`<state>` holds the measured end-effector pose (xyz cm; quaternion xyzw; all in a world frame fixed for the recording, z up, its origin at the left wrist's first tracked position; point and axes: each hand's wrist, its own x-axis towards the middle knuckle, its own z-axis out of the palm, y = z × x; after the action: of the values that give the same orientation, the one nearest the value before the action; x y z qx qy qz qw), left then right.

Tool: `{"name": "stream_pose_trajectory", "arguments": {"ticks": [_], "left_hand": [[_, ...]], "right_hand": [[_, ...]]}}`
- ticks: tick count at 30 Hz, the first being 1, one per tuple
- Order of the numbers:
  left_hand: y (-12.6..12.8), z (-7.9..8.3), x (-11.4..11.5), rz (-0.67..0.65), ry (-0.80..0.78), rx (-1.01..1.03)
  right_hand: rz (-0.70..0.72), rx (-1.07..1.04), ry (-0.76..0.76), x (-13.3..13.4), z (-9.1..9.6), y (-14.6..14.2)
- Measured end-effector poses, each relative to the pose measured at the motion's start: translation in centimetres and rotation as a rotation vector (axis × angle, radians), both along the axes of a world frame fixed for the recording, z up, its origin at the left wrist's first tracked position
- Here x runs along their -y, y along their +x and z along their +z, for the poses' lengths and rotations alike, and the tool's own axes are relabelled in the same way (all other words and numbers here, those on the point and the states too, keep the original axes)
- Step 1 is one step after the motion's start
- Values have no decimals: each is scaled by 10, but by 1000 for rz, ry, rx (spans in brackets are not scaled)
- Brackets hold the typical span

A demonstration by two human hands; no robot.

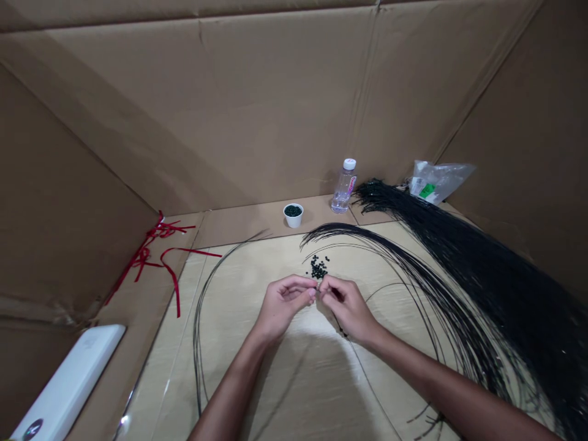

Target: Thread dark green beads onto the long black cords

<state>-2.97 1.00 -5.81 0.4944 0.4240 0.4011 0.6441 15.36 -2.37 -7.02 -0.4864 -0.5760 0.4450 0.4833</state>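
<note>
left hand (282, 304): fingertips pinched, held item too small to tell
right hand (345, 308): pinching, meeting left at centre
black beads (318, 267): loose just above hands; light, rolly, take singly
thin black strands (463, 306): limp, fanned right; hold near tips

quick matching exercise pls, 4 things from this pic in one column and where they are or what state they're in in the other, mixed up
Things:
1. plastic water bottle
2. white cup
3. red ribbon
4. bundle of black strands

Places or states:
a. lying loose at the left
b. upright by the back wall, white cap on
c. sweeping down the right side
d. filled with dark beads

Pairs: 1-b, 2-d, 3-a, 4-c
</note>
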Motion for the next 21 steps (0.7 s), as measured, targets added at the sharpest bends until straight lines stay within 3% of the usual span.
{"name": "stream_pose_trajectory", "arguments": {"ticks": [16, 21], "left_hand": [[-2, -6, -1, -26, -12, 13], [-3, -1, -2, -60, 11, -3]], "right_hand": [[-12, -15, -2, 1, 4, -2], [-8, -16, 3, 1, 3, -2]]}}
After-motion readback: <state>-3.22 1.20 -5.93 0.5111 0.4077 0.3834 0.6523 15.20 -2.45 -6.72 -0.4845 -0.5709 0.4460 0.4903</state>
